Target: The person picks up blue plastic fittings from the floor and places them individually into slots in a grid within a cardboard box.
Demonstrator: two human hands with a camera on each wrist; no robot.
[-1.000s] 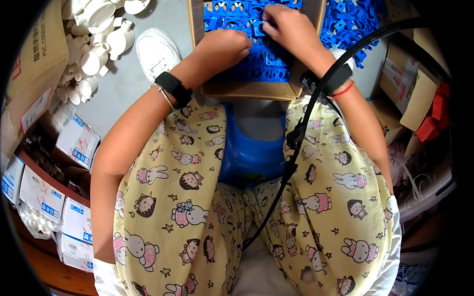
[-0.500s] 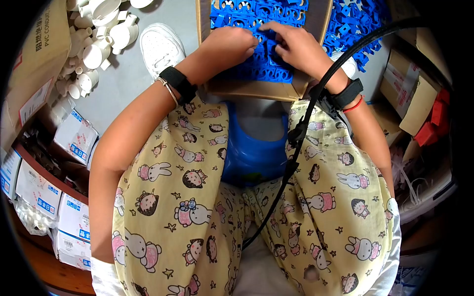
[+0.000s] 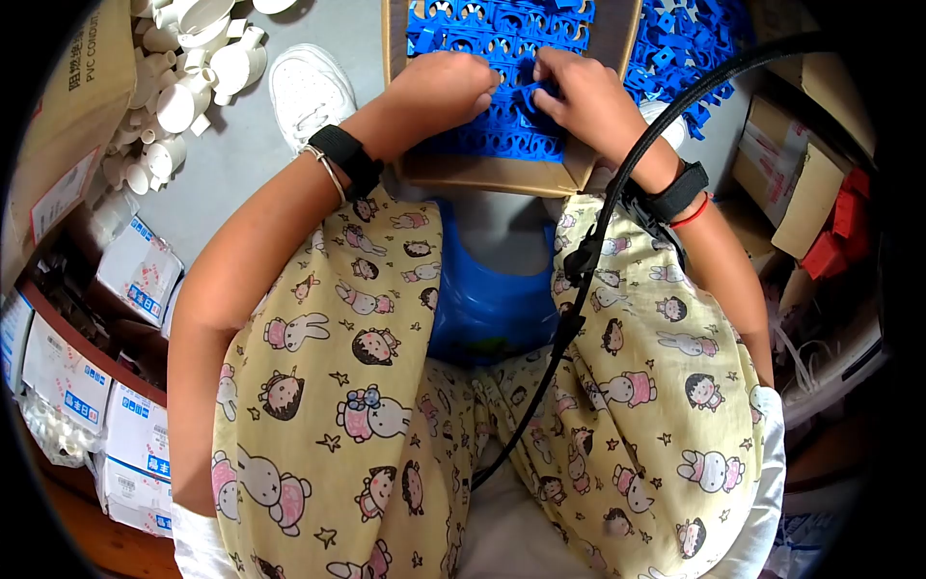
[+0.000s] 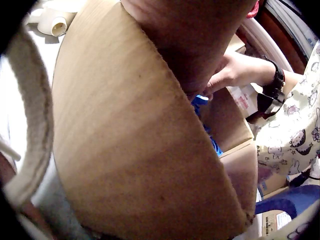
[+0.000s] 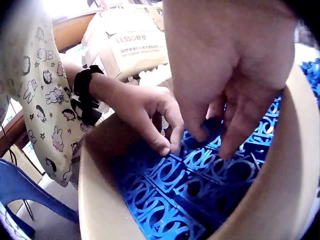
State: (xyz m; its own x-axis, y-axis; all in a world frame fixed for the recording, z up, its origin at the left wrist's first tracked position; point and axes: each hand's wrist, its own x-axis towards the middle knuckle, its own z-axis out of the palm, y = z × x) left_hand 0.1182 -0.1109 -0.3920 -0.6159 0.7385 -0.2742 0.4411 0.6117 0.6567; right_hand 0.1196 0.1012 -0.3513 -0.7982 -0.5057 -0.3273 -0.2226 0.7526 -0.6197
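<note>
In the head view a cardboard box [image 3: 492,179] between the feet holds rows of blue plastic pipe clips [image 3: 526,147]. My left hand [image 3: 446,96] is over the box's left half, its fingers curled. The right wrist view shows the left hand [image 5: 150,112] with thumb and fingertip pinched together at the edge of a clip in the rows. My right hand [image 3: 590,96] is bent down over the right half. Its thumb and fingers hold a blue clip [image 3: 531,96] just above the rows, partly hidden by the fingers [image 5: 235,132] in the right wrist view.
Loose blue clips [image 3: 680,58] lie heaped right of the box. White pipe fittings [image 3: 178,106] are piled at the left beside a large carton [image 3: 87,116]. A blue stool [image 3: 492,309] shows between the legs. A black cable [image 3: 603,222] crosses in front of the right forearm.
The right hand first held a clip at the rows, then opened with its index finger extended, and now grips a clip slightly nearer. The left hand stays almost in place.
</note>
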